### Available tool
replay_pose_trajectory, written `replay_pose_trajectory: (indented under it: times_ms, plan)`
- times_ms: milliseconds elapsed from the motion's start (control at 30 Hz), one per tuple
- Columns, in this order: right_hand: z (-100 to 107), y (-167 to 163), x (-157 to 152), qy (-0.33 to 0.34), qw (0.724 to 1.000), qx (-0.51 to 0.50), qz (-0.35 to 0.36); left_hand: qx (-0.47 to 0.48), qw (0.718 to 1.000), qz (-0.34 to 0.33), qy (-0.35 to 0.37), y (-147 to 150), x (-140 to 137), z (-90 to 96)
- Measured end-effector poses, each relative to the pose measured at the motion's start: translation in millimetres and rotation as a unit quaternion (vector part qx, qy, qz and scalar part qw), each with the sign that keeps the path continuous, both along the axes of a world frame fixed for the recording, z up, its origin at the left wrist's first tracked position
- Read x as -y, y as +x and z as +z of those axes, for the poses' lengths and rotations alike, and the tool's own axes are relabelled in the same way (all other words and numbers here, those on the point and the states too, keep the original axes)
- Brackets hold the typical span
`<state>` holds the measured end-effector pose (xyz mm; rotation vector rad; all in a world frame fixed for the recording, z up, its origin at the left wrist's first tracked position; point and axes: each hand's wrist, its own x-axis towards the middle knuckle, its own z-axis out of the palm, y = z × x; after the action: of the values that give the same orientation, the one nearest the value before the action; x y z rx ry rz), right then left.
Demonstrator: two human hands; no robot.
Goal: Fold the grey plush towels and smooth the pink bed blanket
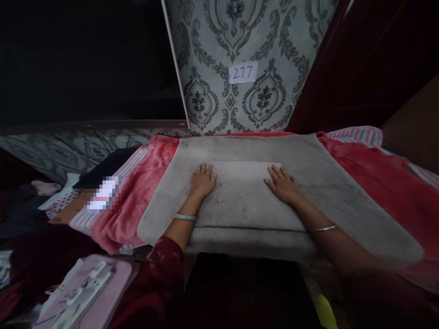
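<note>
A grey plush cloth (164,196) lies spread over a table-height surface in front of me. At its middle is a lighter grey, flat rectangular piece of fabric (247,201); I cannot tell whether it is a separate folded piece or part of the same cloth. My left hand (203,180) rests palm down at the left upper corner of this piece, fingers spread. Opposite it, my right hand (283,183) lies flat at the right upper corner, fingers also apart. Neither hand grips anything. A dark crease runs along the near edge of the piece.
Red plush fabric (373,183) and striped cloth (356,135) show beneath. A large dark screen (89,59) stands back left. A paper marked 277 (243,72) is on the patterned wall. Lower left, a pink board (116,274) carries a white power strip (85,292).
</note>
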<state>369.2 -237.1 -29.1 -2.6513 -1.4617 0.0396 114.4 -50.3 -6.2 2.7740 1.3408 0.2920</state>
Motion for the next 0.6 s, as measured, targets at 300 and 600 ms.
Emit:
replay_pose_trajectory:
  times_ms: [300,600]
  plan:
    - [8.1,-8.0,47.3,0.008,1.000,-0.001,-0.018,0.011,0.999,0.010,-0.033,-1.3,-2.6,13.6]
    - [15.3,-157.9,2.3,0.083,0.967,0.006,0.239,0.006,0.995,-0.082,0.053,-47.9,89.2,-0.6]
